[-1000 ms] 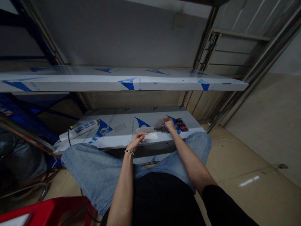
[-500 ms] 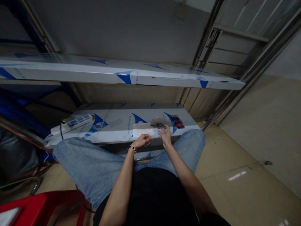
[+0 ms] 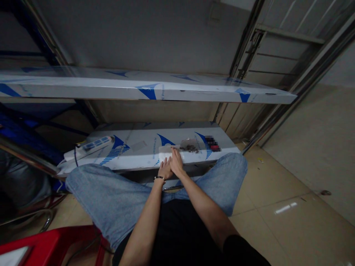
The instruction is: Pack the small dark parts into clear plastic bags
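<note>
red stool (image 3: 41, 245): cut off by bottom edge | item (image 3: 213, 143) on shelf: blurred out, unreadable

Both bare forearms reach forward from the lap and meet at the middle. The left hand (image 3: 165, 170), a beaded band at its wrist, lies flat with fingers together, and the right hand (image 3: 176, 165) lies just beside it, touching, fingers stretched forward.

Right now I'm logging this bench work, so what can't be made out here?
- Head view: the small clear plastic bag holds dark bits, too small to identify.
- The flat white piece lies partly under the right hand and left hand.
- The white power strip is too dim to read.
</note>
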`<state>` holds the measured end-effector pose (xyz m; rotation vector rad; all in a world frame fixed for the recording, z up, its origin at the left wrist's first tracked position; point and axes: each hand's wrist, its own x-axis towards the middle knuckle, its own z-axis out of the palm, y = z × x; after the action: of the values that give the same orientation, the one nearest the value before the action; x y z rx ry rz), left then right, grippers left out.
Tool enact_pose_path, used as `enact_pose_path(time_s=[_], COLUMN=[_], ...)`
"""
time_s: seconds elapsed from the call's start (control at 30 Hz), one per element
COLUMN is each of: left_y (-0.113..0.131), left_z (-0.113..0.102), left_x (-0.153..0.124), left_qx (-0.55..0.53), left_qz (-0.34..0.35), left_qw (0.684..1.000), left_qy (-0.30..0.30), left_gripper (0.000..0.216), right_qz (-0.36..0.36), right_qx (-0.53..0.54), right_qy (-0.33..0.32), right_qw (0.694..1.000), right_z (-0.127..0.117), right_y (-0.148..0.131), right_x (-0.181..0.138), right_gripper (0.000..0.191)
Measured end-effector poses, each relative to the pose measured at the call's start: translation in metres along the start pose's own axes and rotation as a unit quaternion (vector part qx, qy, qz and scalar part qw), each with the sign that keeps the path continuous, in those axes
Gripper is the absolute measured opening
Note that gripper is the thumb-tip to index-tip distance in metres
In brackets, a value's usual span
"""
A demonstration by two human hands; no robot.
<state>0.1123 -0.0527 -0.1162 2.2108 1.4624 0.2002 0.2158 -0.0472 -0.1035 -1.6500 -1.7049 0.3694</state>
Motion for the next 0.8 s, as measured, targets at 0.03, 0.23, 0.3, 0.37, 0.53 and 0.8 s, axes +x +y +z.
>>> enact_pose_path(time_s=[0.03, 0.23, 0.3, 0.37, 0.53, 0.8], left_y=[0.003, 0.022, 0.024, 0.023, 0.023, 0.031], left_z=[0.001, -0.008, -0.01, -0.011, -0.015, -0.024], left_x=[-0.002, -0.004, -0.004, -0.005, -0.006, -0.006], left_qx=[0.014, 0.049, 0.055, 0.06, 0.059, 0.048], left_qz=[-0.007, -0.085, -0.085, -0.084, -0.079, -0.068], left_qw=[1.0, 0.995, 0.995, 0.994, 0.994, 0.997], left_qy=[-0.005, -0.024, -0.022, -0.018, -0.036, -0.004], left_gripper=[0.083, 0.081, 0.079, 0.075, 0.07, 0.053], right_qz=[0.007, 0.009, 0.009, 0.019, 0.032, 0.048], right_qx=[-0.034, -0.129, -0.136, -0.149, -0.191, -0.157], right_qy=[-0.026, -0.115, -0.092, -0.036, 0.057, 0.008], right_qw=[0.999, 0.985, 0.986, 0.988, 0.979, 0.986], right_z=[0.0, -0.002, -0.004, -0.01, -0.038, -0.066], right_y=[0.01, 0.037, 0.035, 0.034, 0.048, 0.081], right_x=[-0.004, -0.016, -0.011, 0.001, 0.048, 0.075], right_gripper=[0.062, 0.052, 0.053, 0.056, 0.062, 0.026])
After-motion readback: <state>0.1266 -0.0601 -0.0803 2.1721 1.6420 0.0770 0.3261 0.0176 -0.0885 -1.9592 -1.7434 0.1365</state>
